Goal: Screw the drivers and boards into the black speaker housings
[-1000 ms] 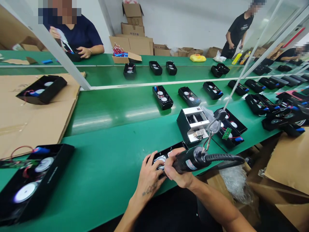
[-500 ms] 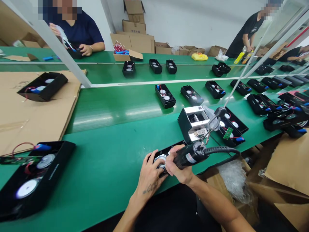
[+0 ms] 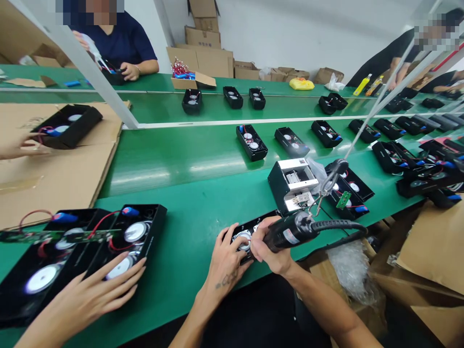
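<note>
"How far is the work on the black casing (image 3: 248, 225)?"

"As I judge, it is partway. One round speaker (image 3: 245, 235) sits inside, and a second pale part is half covered by the right hand (image 3: 270, 253). I see no wires or battery in it, while the open casing (image 3: 251, 143) beyond the silver-topped machine (image 3: 293, 186) has both. So wiring is perhaps left, but the hands hide much."

"What do the hands do?"

"The left hand (image 3: 225, 258) is clamped on the casing, fingers bent over the speaker. The right hand is closed around the black power driver (image 3: 293, 231). They are very near each other; if they touch, I cannot tell. The driver's tip is hidden, so I cannot say whether it is on a screw."

"And where does the casing lie, which way?"

"Just before the machine, on the person's side, open face up. Its long axis runs slantwise: one end points to the machine, the other away from it, toward the person. Whether it touches the machine, I cannot tell."
</note>
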The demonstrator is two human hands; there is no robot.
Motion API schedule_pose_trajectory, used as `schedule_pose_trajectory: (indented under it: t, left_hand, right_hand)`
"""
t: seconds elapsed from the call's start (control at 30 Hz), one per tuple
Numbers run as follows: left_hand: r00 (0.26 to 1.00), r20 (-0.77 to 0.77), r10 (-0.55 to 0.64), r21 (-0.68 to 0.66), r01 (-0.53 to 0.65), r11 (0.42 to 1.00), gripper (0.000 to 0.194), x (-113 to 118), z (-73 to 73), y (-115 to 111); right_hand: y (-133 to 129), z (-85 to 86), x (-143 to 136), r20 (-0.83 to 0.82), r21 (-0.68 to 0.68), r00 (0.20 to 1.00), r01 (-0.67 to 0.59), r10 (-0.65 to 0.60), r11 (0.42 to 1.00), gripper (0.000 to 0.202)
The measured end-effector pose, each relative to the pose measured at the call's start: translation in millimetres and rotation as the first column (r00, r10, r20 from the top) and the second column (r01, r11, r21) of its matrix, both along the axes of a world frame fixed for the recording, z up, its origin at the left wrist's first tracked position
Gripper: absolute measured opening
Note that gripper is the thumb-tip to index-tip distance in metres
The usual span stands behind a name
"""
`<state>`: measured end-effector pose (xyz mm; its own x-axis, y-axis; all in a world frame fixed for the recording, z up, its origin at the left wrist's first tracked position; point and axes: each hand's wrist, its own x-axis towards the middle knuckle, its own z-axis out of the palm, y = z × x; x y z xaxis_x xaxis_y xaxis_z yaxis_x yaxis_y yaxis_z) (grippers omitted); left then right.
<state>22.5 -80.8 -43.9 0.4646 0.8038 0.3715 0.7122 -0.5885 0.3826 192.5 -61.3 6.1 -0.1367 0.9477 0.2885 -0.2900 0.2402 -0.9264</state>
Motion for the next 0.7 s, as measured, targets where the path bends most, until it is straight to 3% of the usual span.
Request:
schedule_pose_trajectory:
  t: [0.27,0.7]
  left_hand:
    - [1.000,-0.001,0.004,0.007,-0.004,1.000,0.015,1,-1.6,-1]
    - [1.000,0.012,0.007,0.011,-0.007,1.000,0.016,2,-4.9,-2]
  right_hand:
    - [0,12.5,-3,-0.011,0.156,1.000,0.005,-0.003,0.988,0.027]
    - [-3,12.3,-2,0.064,0.114,0.995,-0.078,0.071,0.990,0.026]
